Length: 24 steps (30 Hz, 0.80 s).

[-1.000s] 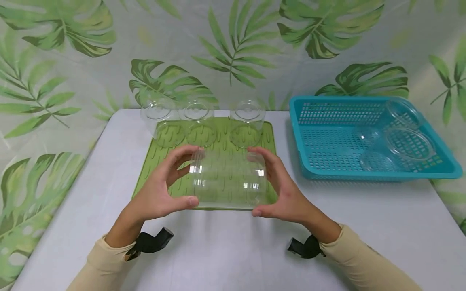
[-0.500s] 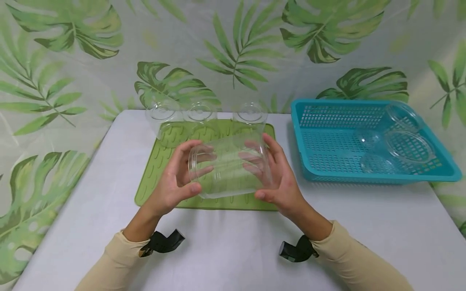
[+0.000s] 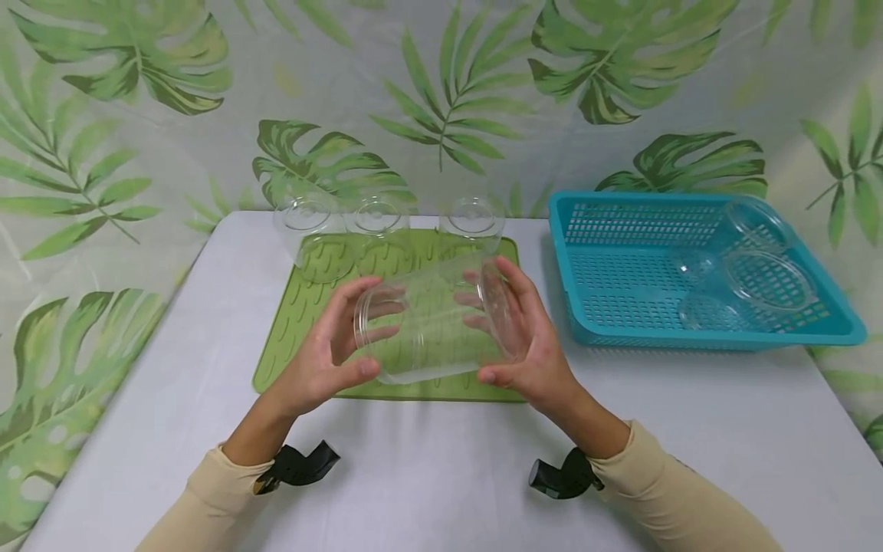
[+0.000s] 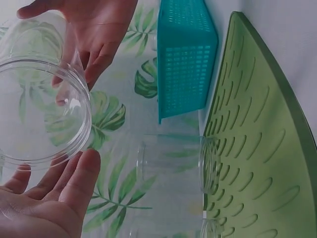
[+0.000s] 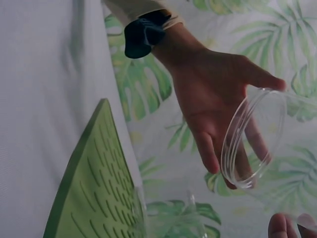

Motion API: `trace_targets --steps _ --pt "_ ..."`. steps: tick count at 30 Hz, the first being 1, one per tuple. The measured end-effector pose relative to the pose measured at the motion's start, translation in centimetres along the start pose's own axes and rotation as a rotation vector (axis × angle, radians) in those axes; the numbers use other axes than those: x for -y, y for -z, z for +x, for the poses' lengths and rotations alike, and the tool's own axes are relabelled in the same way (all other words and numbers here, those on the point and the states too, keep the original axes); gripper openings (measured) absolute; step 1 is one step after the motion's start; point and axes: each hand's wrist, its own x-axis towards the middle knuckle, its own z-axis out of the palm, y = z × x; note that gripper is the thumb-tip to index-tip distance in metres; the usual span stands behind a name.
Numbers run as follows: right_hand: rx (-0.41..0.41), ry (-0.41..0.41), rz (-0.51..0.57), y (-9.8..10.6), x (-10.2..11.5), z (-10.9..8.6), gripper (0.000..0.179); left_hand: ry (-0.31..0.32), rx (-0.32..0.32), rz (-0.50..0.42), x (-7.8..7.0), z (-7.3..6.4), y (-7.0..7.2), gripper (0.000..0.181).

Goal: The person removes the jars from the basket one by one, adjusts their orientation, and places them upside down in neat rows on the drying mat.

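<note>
Between both hands a clear jar (image 3: pixel 431 337) lies on its side in the air over the green mat (image 3: pixel 290 345), its right end tilted slightly up. My left hand (image 3: pixel 313 360) holds it at the ridged mouth end, thumb in front and fingers behind. At the base end my right hand (image 3: pixel 541 356) grips it the same way, its fingers showing through the clear wall. The left wrist view looks at the jar's round rim (image 4: pixel 81 134), with the left fingers (image 4: pixel 81 181) beneath it. In the right wrist view, the rim threads (image 5: pixel 230 144) sit against the left hand.
Three clear jars stand upside down along the mat's back edge, among them a right one (image 3: pixel 472 218) set apart from the left pair. A turquoise basket (image 3: pixel 572 307) at the right holds clear jars (image 3: pixel 766 280). A leaf-print cloth (image 3: pixel 448 92) hangs behind the white table (image 3: pixel 428 475).
Both hands have lifted the jar and tipped its right end up, with the base end turned more into view. In the last half second it has hardly moved.
</note>
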Motion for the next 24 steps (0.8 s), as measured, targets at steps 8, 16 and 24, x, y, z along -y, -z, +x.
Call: trace_targets --steps 8,16,24 --pt "-0.022 -0.008 -0.121 0.2 0.5 -0.2 0.115 0.108 0.01 0.216 -0.6 -1.4 1.2 0.076" --pt "-0.028 -0.086 -0.192 1.5 1.7 -1.0 0.114 0.172 -0.035 0.489 -2.2 -4.5 4.2 0.079" --pt "-0.029 -0.171 -0.313 3.5 3.5 -2.2 0.112 0.243 -0.055 1.021 -1.2 -7.1 6.8 0.077"
